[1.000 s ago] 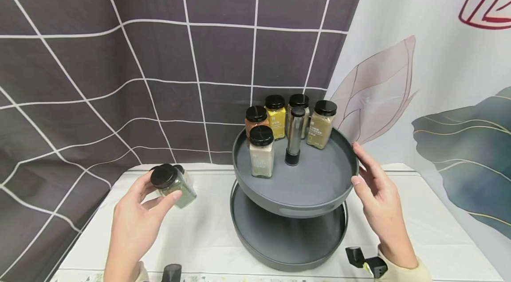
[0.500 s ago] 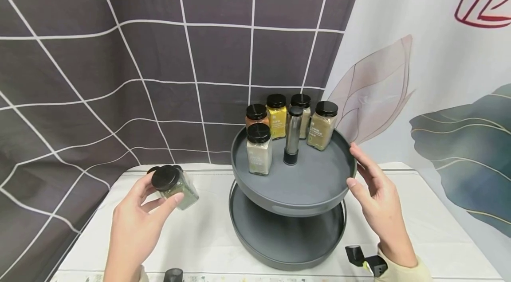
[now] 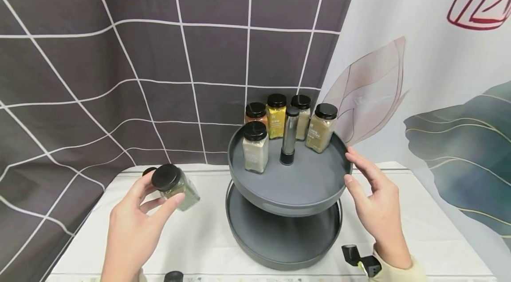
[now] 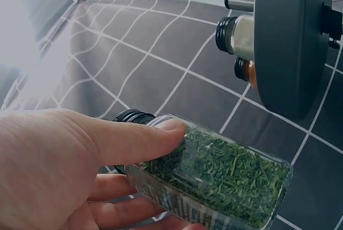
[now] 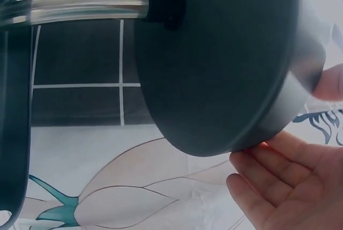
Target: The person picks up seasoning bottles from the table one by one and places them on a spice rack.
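Note:
My left hand grips a square glass spice jar of dried green flakes, tilted, its black lid toward the palm, over the table left of a two-tier grey turntable rack. My right hand touches the right rim of the upper tray, fingers against its outer wall. On that tray stand a jar of whitish powder at left, an orange jar, a yellow jar, a pale jar and a cumin jar at back. Only bare grey surface shows in the lower tray.
A metal post rises from the upper tray's middle. Another black lid shows behind my left hand. The white table ends at a grey gridded curtain and a white printed one.
The upper tray has turned a little clockwise: the whitish jar has moved back, the cumin jar forward. Both hands keep their holds, and the head view has shifted slightly.

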A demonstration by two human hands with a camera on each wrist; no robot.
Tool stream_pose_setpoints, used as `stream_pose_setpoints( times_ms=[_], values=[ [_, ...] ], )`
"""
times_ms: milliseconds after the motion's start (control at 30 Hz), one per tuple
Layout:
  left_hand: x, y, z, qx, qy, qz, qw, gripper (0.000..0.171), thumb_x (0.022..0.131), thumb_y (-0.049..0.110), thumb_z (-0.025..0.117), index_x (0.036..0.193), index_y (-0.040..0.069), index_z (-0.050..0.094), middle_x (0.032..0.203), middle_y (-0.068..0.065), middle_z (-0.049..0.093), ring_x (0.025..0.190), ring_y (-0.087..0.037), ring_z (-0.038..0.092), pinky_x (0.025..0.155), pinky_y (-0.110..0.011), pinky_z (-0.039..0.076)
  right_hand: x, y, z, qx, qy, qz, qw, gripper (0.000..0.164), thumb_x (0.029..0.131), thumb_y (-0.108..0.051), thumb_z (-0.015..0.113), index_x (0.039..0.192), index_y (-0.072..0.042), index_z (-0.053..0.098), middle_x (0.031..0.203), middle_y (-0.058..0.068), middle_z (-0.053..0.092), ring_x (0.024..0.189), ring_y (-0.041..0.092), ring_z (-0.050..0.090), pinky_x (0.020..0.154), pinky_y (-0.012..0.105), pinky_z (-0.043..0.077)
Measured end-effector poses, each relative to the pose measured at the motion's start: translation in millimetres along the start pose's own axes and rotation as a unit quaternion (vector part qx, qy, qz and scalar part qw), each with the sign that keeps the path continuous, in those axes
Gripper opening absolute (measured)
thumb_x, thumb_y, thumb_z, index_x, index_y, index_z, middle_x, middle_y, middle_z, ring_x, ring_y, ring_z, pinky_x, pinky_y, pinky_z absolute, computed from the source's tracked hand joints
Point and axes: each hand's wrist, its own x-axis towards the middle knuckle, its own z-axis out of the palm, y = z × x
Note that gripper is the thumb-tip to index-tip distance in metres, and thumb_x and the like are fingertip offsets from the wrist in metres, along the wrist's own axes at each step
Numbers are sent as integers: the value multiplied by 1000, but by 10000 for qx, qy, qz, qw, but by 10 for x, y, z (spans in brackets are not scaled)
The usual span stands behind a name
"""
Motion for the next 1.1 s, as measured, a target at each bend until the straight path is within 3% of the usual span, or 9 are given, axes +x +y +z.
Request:
stream_pose_setpoints(
  times_ms=[300,500,733,933,1100],
  values=[
    [74,234,-47,-147,186,734,9970,51,76,-2,86,122,13,69,104,6,69,95,-5,64,80,-12,55,19,-4,41,-518,469,-78,9975,32,89,6,64,118,-4,73,126,12,69,122,0,58,102,11,41],
    [136,417,-42,-310,42,1142,9930,50,76,-1,86,121,13,70,104,6,71,87,-7,65,80,-14,56,18,-14,51,-683,742,15,9949,27,89,6,64,110,-5,77,119,11,72,117,-3,60,99,10,42],
    [222,558,23,-445,-128,1450,9883,51,75,-1,87,121,13,69,103,8,71,84,-8,64,78,-16,57,18,-41,30,-762,791,-31,9939,25,86,7,69,105,-5,79,115,10,73,113,-5,62,97,9,43],
    [258,644,114,-638,-258,2038,9766,52,73,-1,88,120,10,69,101,5,73,86,-9,67,76,-18,58,13,-63,11,-756,709,-92,9946,24,83,7,73,103,-5,79,115,6,74,112,-6,61,96,9,43],
    [271,752,215,-610,-434,2258,9713,51,75,5,88,121,9,68,99,6,72,85,-8,68,76,-19,59,12,-73,-7,-736,670,-98,9950,25,81,8,75,101,-6,80,115,2,73,112,-6,61,96,9,42]
  ],
)
